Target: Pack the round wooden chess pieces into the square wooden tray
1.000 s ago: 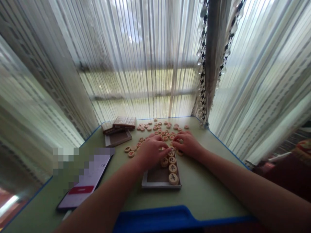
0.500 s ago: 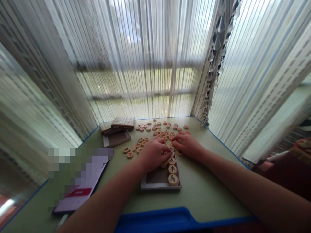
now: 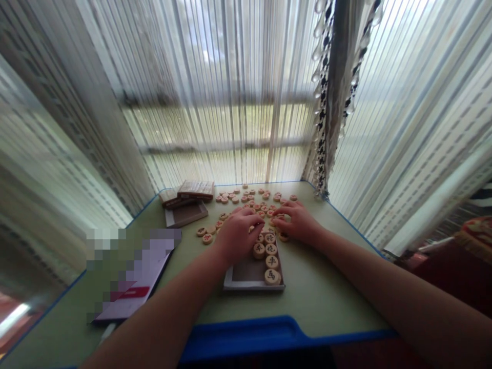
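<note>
A shallow open box [image 3: 253,288] stands before me with round wooden Chinese chess pieces inside. A column of black-marked pieces [image 3: 271,262] lies along its right wall, with another piece [image 3: 259,250] beside it. My left hand [image 3: 240,229] is over the far left part of the box, its fingers curled round a piece that mostly hides beneath them. Just beyond the box's far right corner, my right hand [image 3: 298,221] rests on the table with bent fingers closed on a piece among the loose ones. The characters under both hands are hidden.
Loose chess pieces [image 3: 231,196] spread across the far half of the green table [image 3: 323,297]. Stacked boxes [image 3: 196,189] and an open box part [image 3: 187,214] stand at the back left. A phone [image 3: 142,282] with a cable lies left. Curtains [image 3: 230,128] hang behind.
My left hand has drawn back a little from the right column of the box, uncovering more pieces there. My right hand stays at the loose pieces. The view has shifted slightly.
</note>
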`<state>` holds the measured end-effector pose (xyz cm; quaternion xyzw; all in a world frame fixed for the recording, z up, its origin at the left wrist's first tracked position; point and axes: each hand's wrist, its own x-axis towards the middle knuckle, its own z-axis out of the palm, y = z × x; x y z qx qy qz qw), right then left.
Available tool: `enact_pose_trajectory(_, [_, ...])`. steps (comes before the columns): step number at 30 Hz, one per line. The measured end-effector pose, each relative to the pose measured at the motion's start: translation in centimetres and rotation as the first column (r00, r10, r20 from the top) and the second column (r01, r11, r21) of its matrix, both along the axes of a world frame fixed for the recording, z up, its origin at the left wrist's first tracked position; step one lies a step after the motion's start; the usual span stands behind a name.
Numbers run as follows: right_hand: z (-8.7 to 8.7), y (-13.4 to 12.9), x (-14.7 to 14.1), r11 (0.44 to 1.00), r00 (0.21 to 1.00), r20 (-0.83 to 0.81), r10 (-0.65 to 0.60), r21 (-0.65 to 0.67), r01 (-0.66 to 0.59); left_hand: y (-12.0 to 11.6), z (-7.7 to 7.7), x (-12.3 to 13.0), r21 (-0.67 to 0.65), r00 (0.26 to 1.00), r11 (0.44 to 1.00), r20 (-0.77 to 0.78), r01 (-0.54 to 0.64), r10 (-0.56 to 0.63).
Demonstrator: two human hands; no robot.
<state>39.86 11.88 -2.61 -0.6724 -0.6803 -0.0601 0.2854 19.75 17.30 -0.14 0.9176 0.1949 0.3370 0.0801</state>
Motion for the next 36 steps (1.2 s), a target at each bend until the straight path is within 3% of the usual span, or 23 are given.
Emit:
enact_pose_trajectory(6, [-0.3, 0.2, 0.3, 0.998, 1.0, 0.006, 0.03, -0.048, -0.029, 0.9, -0.1, -0.3, -0.003, 0.999, 0.999, 0.037, -0.038, 0.038])
enact_pose_trajectory(9, [0.2, 0.0, -0.2, 0.998, 0.999, -0.003, 0.051, 0.038, -0.051, 1.0, 0.2, -0.4, -0.045, 0.999, 0.998, 0.013, -0.031, 0.032])
enact_pose_trajectory(12, [1.0, -0.7, -1.4, 0.977, 0.991, -0.011, 0.133, 0.172, -0.129, 1.0, 1.0, -0.7, -0.209, 0.999, 0.977, 0.012, 0.037, -0.035])
enact_pose_trajectory(17, [1.9, -2.0, -3.1, 0.924, 0.952, 0.024, 0.306, 0.233, -0.303, 1.2, 1.6, -1.0, -0.554, 0.975, 0.804, 0.078, 0.215, -0.207])
enact_pose_trajectory(19, [2.0, -2.2, -3.4, 0.921, 0.948, 0.007, 0.319, 0.231, -0.312, 1.3, 1.4, -1.0, -0.618, 0.963, 0.739, 0.136, 0.267, -0.234])
enact_pose_trajectory(23, [2.1, -2.5, -3.6, 0.93, 0.947, -0.025, 0.319, 0.199, -0.308, 1.3, 0.9, -0.9, -0.673, 0.956, 0.678, 0.204, 0.293, -0.211])
enact_pose_trajectory(25, [2.4, -2.8, -3.7, 0.926, 0.933, -0.021, 0.359, 0.135, -0.353, 1.6, 1.0, -1.0, -0.668, 0.963, 0.694, 0.209, 0.268, -0.17])
enact_pose_trajectory(28, [3.0, -3.6, -4.1, 0.892, 0.891, 0.048, 0.451, -0.06, -0.448, 2.4, 1.1, -1.3, -0.592, 0.969, 0.794, 0.248, 0.14, 0.014])
enact_pose_trajectory(31, [3.2, -4.5, -4.7, 0.882, 0.902, 0.068, 0.425, -0.254, -0.397, 3.1, 1.0, -1.5, -0.507, 0.949, 0.862, 0.275, 0.01, 0.151])
enact_pose_trajectory(34, [3.0, -5.1, -5.3, 0.887, 0.934, 0.044, 0.354, -0.334, -0.32, 3.3, 0.6, -1.5, -0.467, 0.951, 0.884, 0.262, -0.021, 0.162])
enact_pose_trajectory(36, [2.9, -5.5, -5.4, 0.881, 0.928, 0.035, 0.372, -0.328, -0.341, 3.2, 0.3, -1.3, -0.461, 0.96, 0.887, 0.241, -0.014, 0.14])
